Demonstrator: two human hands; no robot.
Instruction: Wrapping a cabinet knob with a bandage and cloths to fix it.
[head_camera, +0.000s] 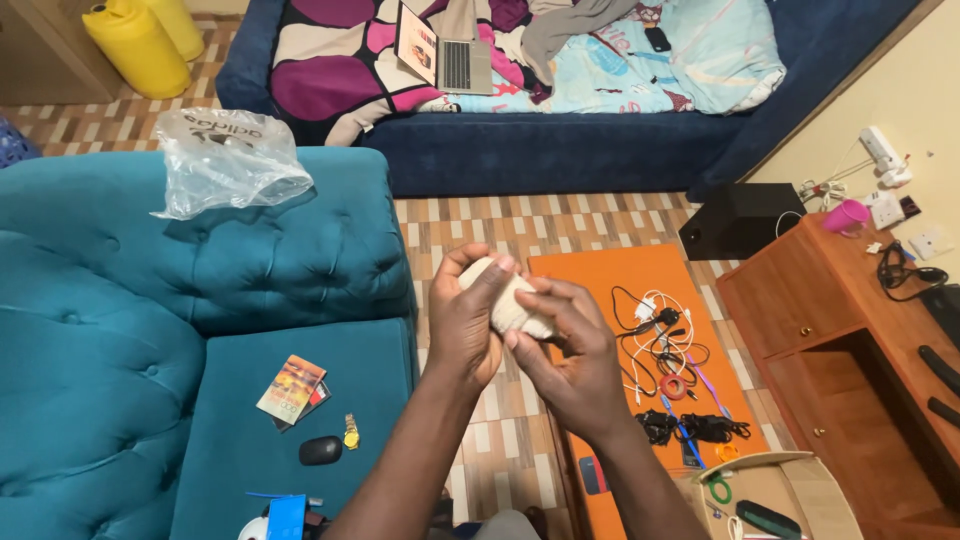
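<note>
Both hands meet in mid-air over the tiled floor (520, 225), and between them sits a small cream-coloured bundle (508, 300), perhaps a wound cord or cloth; its exact kind cannot be told. The left hand (468, 320) wraps it from the left with a closed grip, thumb and fingertips over its top end, while the right hand (570, 355) closes on its lower right side, fingers curled against it. The bundle is held clear of every surface, above the gap between the teal sofa (150, 300) and the orange counter (600, 275). That gap is a narrow strip of floor, with the sofa's seat edge close on the left and the counter's long edge close on the right. On the counter lies a tangle of black and white cables (660, 335), with a red ring (676, 386) and more black cords (700, 428) nearer the person. At its near end an open cardboard box (810, 490) holds a green loop and a dark flat object. On the sofa seat rest a small booklet (292, 388), a black mouse (320, 450) and a wristwatch (351, 432); a crumpled clear plastic bag (225, 160) sits on the sofa back. A wooden cabinet (800, 310) stands to the right, and a blue couch (560, 150) with a laptop (445, 50) lies beyond.
</note>
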